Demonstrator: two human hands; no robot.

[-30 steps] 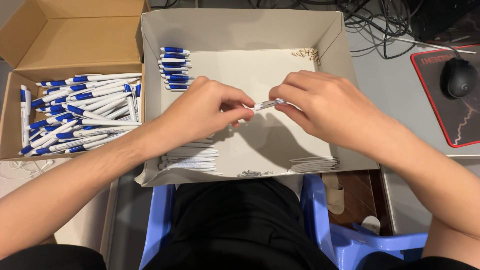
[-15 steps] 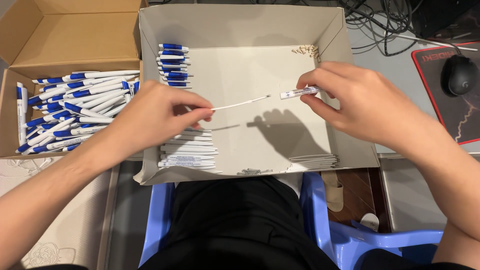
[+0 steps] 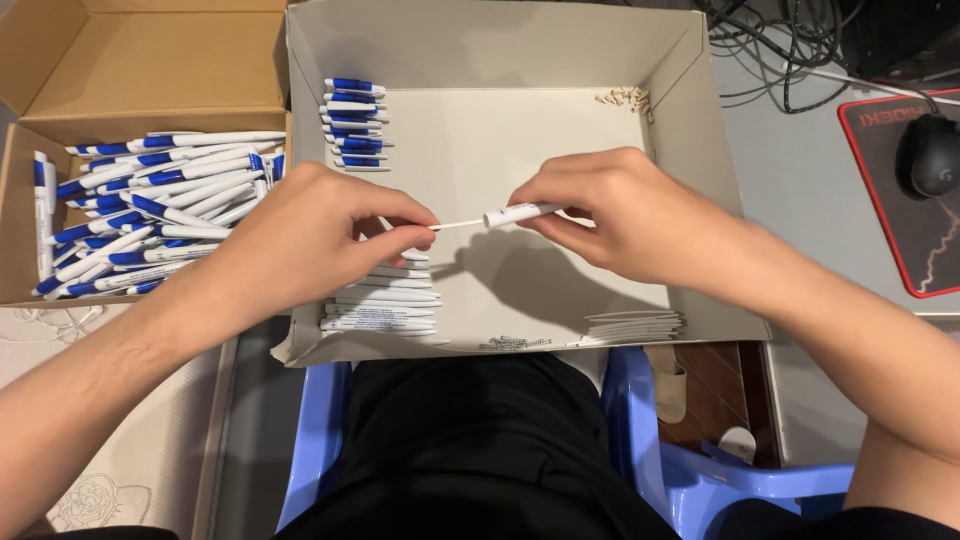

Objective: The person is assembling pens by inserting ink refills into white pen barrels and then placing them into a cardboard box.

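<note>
Holding a thin white refill (image 3: 455,225) in the pinched left hand (image 3: 310,240), with its tip aimed at the open end of a white pen barrel (image 3: 520,213) gripped in the fingers of the right hand (image 3: 620,215). Both sit over the middle of the white cardboard tray (image 3: 560,130), the two parts nearly end to end; contact cannot be confirmed. Judged step: pairing refill with barrel. Any further move calls for keeping both pieces in line, since the refill is slender and would bend. Near left in the tray: stacked white barrels (image 3: 385,305). Far left: blue-and-white pen parts (image 3: 352,125). Near right: a smaller stack of white pieces (image 3: 635,325). Small springs (image 3: 515,343) lie along the near wall. The brown box (image 3: 150,60) to the left holds assembled blue-and-white pens (image 3: 150,205).
</note>
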